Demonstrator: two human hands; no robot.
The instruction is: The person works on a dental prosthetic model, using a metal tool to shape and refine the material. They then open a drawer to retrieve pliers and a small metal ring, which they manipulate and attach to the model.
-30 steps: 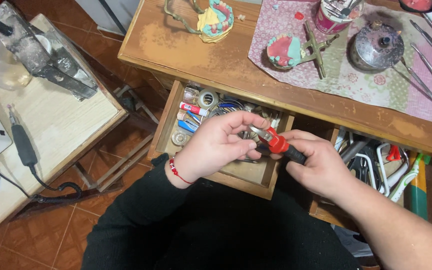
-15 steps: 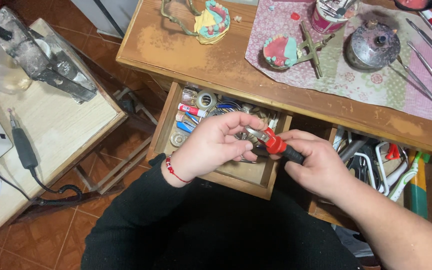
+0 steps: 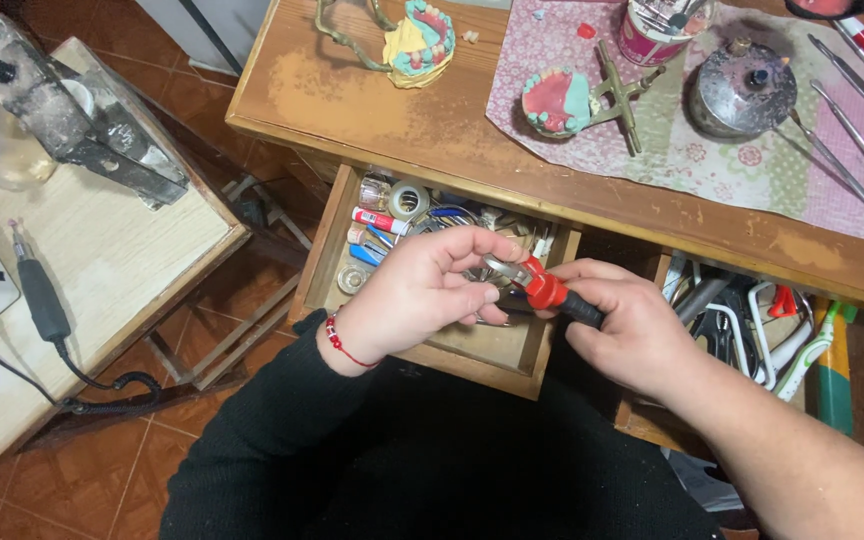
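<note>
- The red-and-black-handled metal pliers (image 3: 542, 292) sit above the open wooden drawer (image 3: 472, 345), near the desk's front edge.
- Their long axis runs from lower right to upper left, steel nose pointing left and far.
- The right hand (image 3: 627, 330) is clenched around the black grip.
- The left hand (image 3: 422, 295) pinches at the steel nose with its fingertips.

Two hands, left (image 3: 422, 295) and right (image 3: 637, 330), share one red-and-black tool (image 3: 542, 290). Two open drawers, one (image 3: 327, 250) holding small items and another (image 3: 742, 320) with tools, sit under one wooden table (image 3: 352, 100) carrying two dental models, one (image 3: 422, 40) yellow-based and one (image 3: 557, 100) teal, plus one metal burner (image 3: 742, 90).
</note>
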